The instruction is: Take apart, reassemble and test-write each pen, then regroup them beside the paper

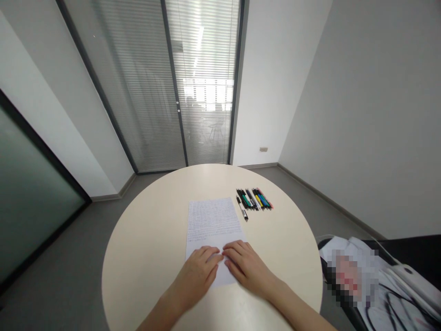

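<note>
A white sheet of paper [213, 220] lies on the round table, its upper part covered with lines of blue handwriting and its lower part blank. My left hand [203, 266] rests over the sheet's lower left, fingers loosely bent and pointing right. Opposite it, my right hand [244, 264] lies over the lower right with fingers stretched out toward the left. The fingertips of both come close together near the middle of the page. Neither hand holds anything that I can see. Just right of the sheet's upper corner lies a single black-and-white pen [241, 208].
Several pens [255, 199] in different colours lie in a row on the round table [144, 248], right of the paper. Beyond the table's right edge, a dark surface [409, 248] carries papers, cables and a white device [418, 282]. A glass door with blinds [155, 92] stands behind.
</note>
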### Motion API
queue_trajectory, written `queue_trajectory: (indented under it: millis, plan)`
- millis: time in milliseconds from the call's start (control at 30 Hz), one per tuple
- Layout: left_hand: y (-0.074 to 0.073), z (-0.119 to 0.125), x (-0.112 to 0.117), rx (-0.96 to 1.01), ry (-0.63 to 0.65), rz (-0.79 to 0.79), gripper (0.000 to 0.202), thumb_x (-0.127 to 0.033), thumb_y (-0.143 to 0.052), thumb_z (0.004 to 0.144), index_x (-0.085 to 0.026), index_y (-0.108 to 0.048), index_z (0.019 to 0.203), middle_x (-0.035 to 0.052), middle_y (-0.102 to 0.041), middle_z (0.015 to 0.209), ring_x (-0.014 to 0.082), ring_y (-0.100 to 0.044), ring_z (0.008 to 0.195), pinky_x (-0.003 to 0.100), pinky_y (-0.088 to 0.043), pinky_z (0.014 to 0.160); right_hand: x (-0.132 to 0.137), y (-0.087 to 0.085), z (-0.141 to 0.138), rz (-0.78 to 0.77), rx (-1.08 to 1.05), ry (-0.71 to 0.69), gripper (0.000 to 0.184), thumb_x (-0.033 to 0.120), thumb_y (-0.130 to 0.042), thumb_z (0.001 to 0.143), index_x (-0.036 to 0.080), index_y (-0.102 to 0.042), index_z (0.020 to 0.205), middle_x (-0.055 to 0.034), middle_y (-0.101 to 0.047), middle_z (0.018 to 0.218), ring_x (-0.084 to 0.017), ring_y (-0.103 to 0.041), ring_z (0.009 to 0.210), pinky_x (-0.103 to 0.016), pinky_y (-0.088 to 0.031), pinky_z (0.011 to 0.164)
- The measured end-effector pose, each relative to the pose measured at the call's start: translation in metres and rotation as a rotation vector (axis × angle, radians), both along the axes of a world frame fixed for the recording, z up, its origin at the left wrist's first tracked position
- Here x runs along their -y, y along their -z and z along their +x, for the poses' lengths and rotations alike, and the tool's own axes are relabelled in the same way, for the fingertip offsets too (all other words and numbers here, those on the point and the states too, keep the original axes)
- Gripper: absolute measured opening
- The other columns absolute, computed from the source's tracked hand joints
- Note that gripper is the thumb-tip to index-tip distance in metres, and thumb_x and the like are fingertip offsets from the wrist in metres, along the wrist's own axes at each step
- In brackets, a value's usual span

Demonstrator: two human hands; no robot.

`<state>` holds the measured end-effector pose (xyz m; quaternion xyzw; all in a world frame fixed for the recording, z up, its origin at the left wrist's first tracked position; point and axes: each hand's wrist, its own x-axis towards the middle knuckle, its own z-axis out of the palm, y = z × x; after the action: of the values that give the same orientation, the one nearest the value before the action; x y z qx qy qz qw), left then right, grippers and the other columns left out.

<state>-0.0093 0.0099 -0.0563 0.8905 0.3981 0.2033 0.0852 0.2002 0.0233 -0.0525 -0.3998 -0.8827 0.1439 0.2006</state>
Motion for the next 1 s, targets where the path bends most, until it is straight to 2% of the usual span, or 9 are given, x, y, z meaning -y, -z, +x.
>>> queue_trajectory:
  millis: [233,367,400,467,567,633,733,833,1000]
  plan:
    - [0.000,-0.002,0.000,-0.010,0.019,0.003,0.034,-0.010,-0.046,0.092,-0.023,-0.056,0.122,0.0061,-0.062,0.122,0.0213,-0.056,0.113,0.041,-0.049,0.097,0.010,0.004,0.001,0.023,0.003,-0.006,0.026,0.021,-0.046,0.095,0.021,-0.058,0.117,-0.0088,-0.063,0.119,-0.023,-0.054,0.110,-0.041,-0.043,0.094]
    - [0.004,-0.005,0.000,-0.021,0.034,0.008,0.037,-0.013,-0.047,0.094,-0.025,-0.053,0.128,0.0053,-0.061,0.128,0.0202,-0.055,0.118,0.041,-0.048,0.101,-0.015,-0.010,0.014,-0.010,0.051,0.015,0.023,0.027,-0.048,0.095,0.026,-0.065,0.110,-0.0049,-0.066,0.116,-0.020,-0.057,0.108,-0.036,-0.044,0.094]
    - [0.006,-0.006,-0.001,-0.024,0.041,0.013,0.038,-0.014,-0.047,0.094,-0.025,-0.052,0.130,0.0053,-0.060,0.131,0.0200,-0.054,0.121,0.041,-0.047,0.102,-0.029,-0.015,0.021,-0.013,0.067,0.121,0.021,0.032,-0.051,0.093,0.028,-0.066,0.107,-0.0033,-0.065,0.119,-0.020,-0.056,0.112,-0.035,-0.043,0.096]
    - [0.009,-0.007,-0.001,-0.032,0.054,0.021,0.039,-0.014,-0.046,0.094,-0.024,-0.051,0.132,0.0053,-0.057,0.136,0.0198,-0.051,0.125,0.041,-0.045,0.105,-0.066,-0.023,0.036,0.005,0.066,0.345,0.030,0.037,-0.048,0.093,0.025,-0.062,0.116,-0.0083,-0.056,0.133,-0.025,-0.046,0.125,-0.041,-0.036,0.104]
    - [0.012,-0.009,-0.002,-0.039,0.061,0.023,0.039,-0.015,-0.046,0.095,-0.023,-0.050,0.133,0.0059,-0.056,0.138,0.0202,-0.050,0.127,0.041,-0.044,0.107,-0.126,-0.027,0.056,-0.012,0.066,0.737,0.064,0.054,-0.040,0.092,0.012,-0.037,0.141,-0.0251,-0.032,0.148,-0.041,-0.032,0.133,-0.061,-0.027,0.102]
    - [0.012,-0.009,-0.002,-0.034,0.056,0.020,0.039,-0.015,-0.047,0.095,-0.023,-0.051,0.132,0.0063,-0.057,0.137,0.0208,-0.051,0.126,0.042,-0.045,0.106,-0.159,-0.022,0.062,-0.077,0.082,0.905,0.083,0.066,-0.035,0.089,0.006,-0.027,0.145,-0.0327,-0.032,0.144,-0.047,-0.037,0.128,-0.065,-0.030,0.095]
    - [0.012,-0.009,-0.003,-0.018,0.057,0.011,0.039,-0.015,-0.047,0.094,-0.024,-0.052,0.132,0.0064,-0.057,0.137,0.0212,-0.052,0.126,0.043,-0.046,0.105,-0.187,-0.009,0.058,-0.149,0.123,0.993,0.096,0.076,-0.039,0.079,0.010,-0.023,0.148,-0.0307,-0.038,0.140,-0.048,-0.042,0.123,-0.064,-0.034,0.090]
    - [0.011,-0.009,-0.002,-0.019,0.059,0.000,0.040,-0.014,-0.046,0.094,-0.025,-0.051,0.132,0.0061,-0.057,0.137,0.0212,-0.051,0.126,0.043,-0.046,0.105,-0.195,0.003,0.051,-0.154,0.168,1.010,0.103,0.077,-0.049,0.073,0.012,-0.022,0.148,-0.0292,-0.038,0.139,-0.049,-0.040,0.123,-0.064,-0.033,0.089]
    - [0.008,-0.007,-0.001,-0.035,0.055,0.008,0.039,-0.014,-0.048,0.093,-0.024,-0.052,0.131,0.0060,-0.057,0.136,0.0208,-0.052,0.126,0.042,-0.046,0.106,-0.197,0.008,0.048,-0.106,0.236,0.991,0.091,0.065,-0.058,0.077,0.007,-0.032,0.142,-0.0252,-0.047,0.132,-0.042,-0.041,0.125,-0.057,-0.034,0.097]
